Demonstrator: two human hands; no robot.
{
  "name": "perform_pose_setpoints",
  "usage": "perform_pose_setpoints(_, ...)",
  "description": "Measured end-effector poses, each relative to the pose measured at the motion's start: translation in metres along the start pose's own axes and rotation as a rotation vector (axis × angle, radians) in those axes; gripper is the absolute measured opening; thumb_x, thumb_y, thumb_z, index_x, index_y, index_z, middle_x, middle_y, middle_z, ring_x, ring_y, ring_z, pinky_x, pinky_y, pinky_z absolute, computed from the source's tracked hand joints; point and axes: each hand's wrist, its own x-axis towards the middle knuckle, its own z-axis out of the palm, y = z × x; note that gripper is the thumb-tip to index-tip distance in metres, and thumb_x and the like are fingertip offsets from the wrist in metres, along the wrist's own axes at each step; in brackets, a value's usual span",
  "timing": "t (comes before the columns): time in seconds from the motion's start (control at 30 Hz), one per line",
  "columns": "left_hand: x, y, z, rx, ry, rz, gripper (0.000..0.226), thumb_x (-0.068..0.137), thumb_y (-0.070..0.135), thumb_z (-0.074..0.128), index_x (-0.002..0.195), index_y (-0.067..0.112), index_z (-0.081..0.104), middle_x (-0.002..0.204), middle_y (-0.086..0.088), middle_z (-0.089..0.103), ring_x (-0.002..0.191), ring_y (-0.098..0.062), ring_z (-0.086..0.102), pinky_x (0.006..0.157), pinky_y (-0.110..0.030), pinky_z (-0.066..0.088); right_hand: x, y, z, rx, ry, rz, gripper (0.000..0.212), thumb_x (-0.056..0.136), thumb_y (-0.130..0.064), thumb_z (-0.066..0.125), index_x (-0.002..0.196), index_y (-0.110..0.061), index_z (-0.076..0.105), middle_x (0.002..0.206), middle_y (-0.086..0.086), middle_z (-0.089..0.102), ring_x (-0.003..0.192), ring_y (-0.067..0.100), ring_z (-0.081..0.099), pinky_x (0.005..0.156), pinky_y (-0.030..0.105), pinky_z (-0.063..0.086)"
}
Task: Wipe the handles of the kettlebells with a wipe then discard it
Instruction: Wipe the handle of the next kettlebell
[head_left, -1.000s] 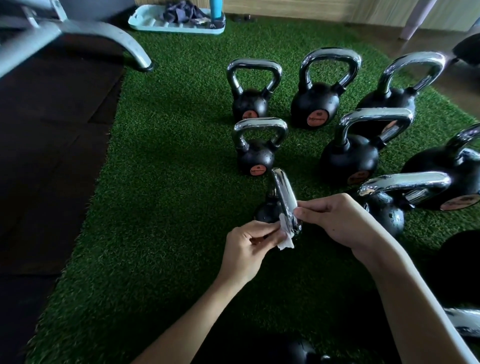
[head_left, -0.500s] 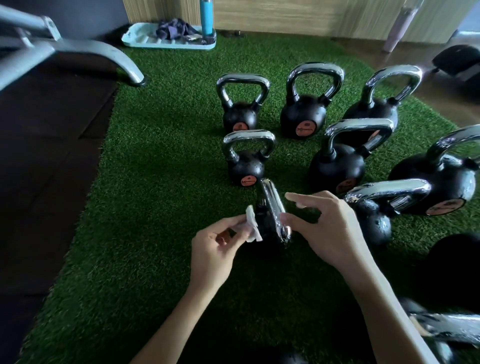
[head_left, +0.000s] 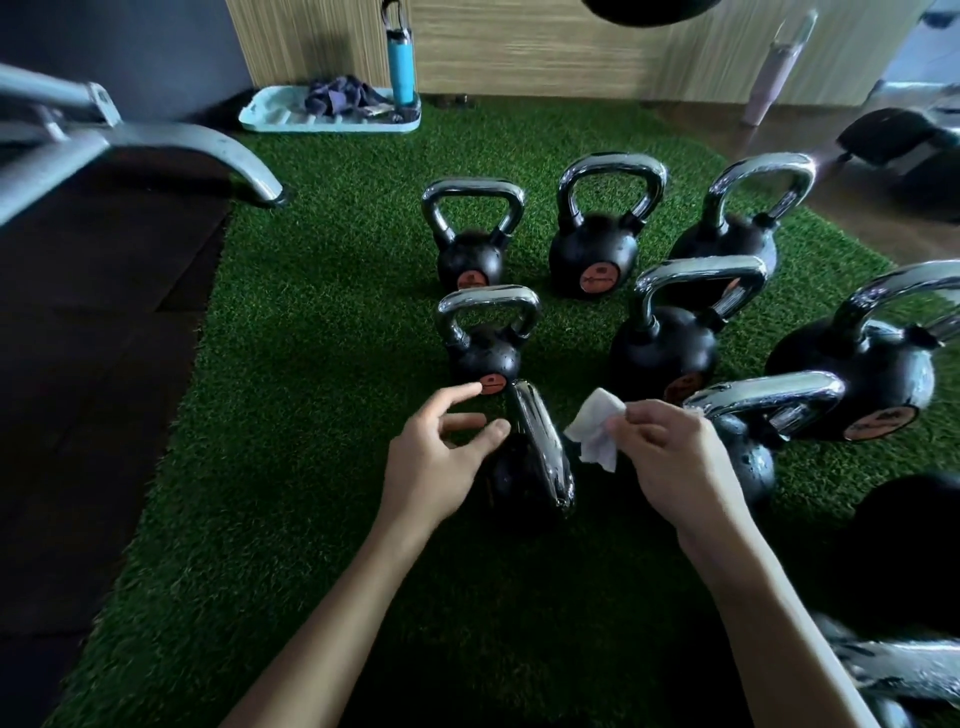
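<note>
left grip (head_left: 436, 467) relaxed, right grip (head_left: 675, 457) pinching.

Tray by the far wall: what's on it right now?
The light-blue tray holds a crumpled dark cloth and, at its right end, an upright blue bottle. Anything under the cloth is covered; small bits beside the bottle are too blurred to name.

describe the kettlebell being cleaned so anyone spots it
On the green turf mat, follow the left column of black chrome-handled kettlebells. It is the nearest kettlebell, between left hand and right hand, the only one with its handle turned edge-on.
</note>
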Motion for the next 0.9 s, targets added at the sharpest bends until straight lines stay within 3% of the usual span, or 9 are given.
perform_pose_setpoints(0.07, 0.011, 0.001, 0.010, 0.029, -0.057, -0.088, 0.052, 0.083, 0.054, 0.075, 0.132, 0.045, 0.061, 0.095, 0.020, 0.072, 0.094, 0.001, 0.064, 0.072, -0.014, 0.042, -0.002, 0.006, 0.011, 0.074, -0.110, 0.088, 0.006, 0.087, -0.030, 0.074, 0.082, -0.032, 0.074, 0.069, -0.003, 0.074, 0.052, 0.008, 0.056, 0.061, 0.031, 0.043)
perform_pose_setpoints(0.17, 0.023, -0.002, 0.016, 0.023, -0.094, -0.168, 0.059, 0.081, 0.056, 0.076, 0.134, 0.036, 0.063, 0.091, 0.016, 0.075, 0.094, 0.001, 0.066, 0.075, -0.016, 0.045, -0.011, 0.010, 0.027, 0.085, -0.209, 0.131, 0.008, 0.090, -0.034, 0.071, 0.085, -0.030, 0.076, 0.068, -0.001, 0.074, 0.053, 0.008, 0.057, 0.062, 0.034, 0.042)
perform_pose_setpoints(0.3, 0.019, -0.004, 0.006, -0.150, -0.149, -0.198, 0.029, 0.085, 0.047, 0.076, 0.112, 0.036, 0.077, 0.093, 0.020, 0.077, 0.075, 0.008, 0.065, 0.063, -0.010, 0.047, -0.025, 0.006, 0.043, 0.131, -0.233, 0.101, 0.013, 0.088, -0.040, 0.067, 0.093, -0.034, 0.077, 0.076, 0.000, 0.077, 0.069, 0.028, 0.073, 0.065, 0.048, 0.057)
perform_pose_setpoints(0.37, 0.015, -0.010, -0.003, -0.184, -0.132, -0.185, 0.017, 0.084, 0.039, 0.078, 0.102, 0.038, 0.078, 0.086, 0.021, 0.077, 0.065, 0.011, 0.060, 0.059, -0.006, 0.045, -0.030, 0.000, 0.053, 0.107, -0.292, 0.066, 0.011, 0.083, -0.038, 0.070, 0.091, -0.035, 0.077, 0.075, -0.003, 0.077, 0.071, 0.022, 0.074, 0.071, 0.048, 0.059)
perform_pose_setpoints(0.5, 0.012, -0.030, -0.034, -0.233, -0.117, -0.227, 0.024, 0.085, 0.028, 0.078, 0.109, 0.031, 0.076, 0.093, 0.014, 0.078, 0.071, 0.008, 0.062, 0.062, -0.003, 0.045, -0.033, -0.007, 0.075, 0.070, -0.492, 0.060, 0.016, 0.075, -0.028, 0.081, 0.091, -0.031, 0.077, 0.077, -0.006, 0.078, 0.073, 0.010, 0.075, 0.076, 0.039, 0.061)
perform_pose_setpoints(0.6, 0.010, -0.041, -0.050, -0.313, -0.120, -0.264, 0.025, 0.087, 0.018, 0.075, 0.112, 0.022, 0.076, 0.103, 0.012, 0.077, 0.095, 0.008, 0.069, 0.090, -0.006, 0.048, -0.014, -0.013, 0.079, -0.055, -0.270, 0.035, 0.009, 0.077, -0.032, 0.081, 0.082, -0.031, 0.075, 0.076, -0.011, 0.077, 0.067, -0.001, 0.070, 0.062, 0.021, 0.054)
perform_pose_setpoints(0.7, 0.009, -0.051, -0.056, -0.316, -0.094, -0.273, 0.024, 0.086, 0.017, 0.076, 0.108, 0.024, 0.076, 0.099, 0.017, 0.077, 0.098, 0.011, 0.067, 0.084, -0.002, 0.047, 0.010, -0.022, 0.085, -0.157, -0.044, -0.037, 0.008, 0.083, -0.034, 0.077, 0.089, -0.029, 0.077, 0.079, -0.011, 0.077, 0.074, 0.005, 0.071, 0.070, 0.026, 0.057)
perform_pose_setpoints(0.77, 0.007, -0.054, -0.056, -0.333, -0.082, -0.262, 0.025, 0.086, 0.016, 0.075, 0.110, 0.022, 0.075, 0.100, 0.017, 0.077, 0.097, 0.012, 0.067, 0.077, 0.001, 0.045, 0.019, -0.025, 0.098, -0.216, -0.050, -0.074, 0.011, 0.086, -0.038, 0.074, 0.089, -0.029, 0.078, 0.077, -0.011, 0.076, 0.076, 0.010, 0.071, 0.073, 0.033, 0.058)
perform_pose_setpoints(0.9, 0.008, -0.054, -0.052, -0.342, -0.058, -0.249, 0.024, 0.085, 0.017, 0.076, 0.109, 0.021, 0.077, 0.103, 0.014, 0.077, 0.101, 0.009, 0.067, 0.081, 0.001, 0.045, 0.023, -0.017, 0.121, -0.292, -0.190, -0.172, 0.016, 0.083, -0.043, 0.075, 0.097, -0.036, 0.079, 0.077, -0.008, 0.076, 0.078, 0.013, 0.070, 0.071, 0.036, 0.057)
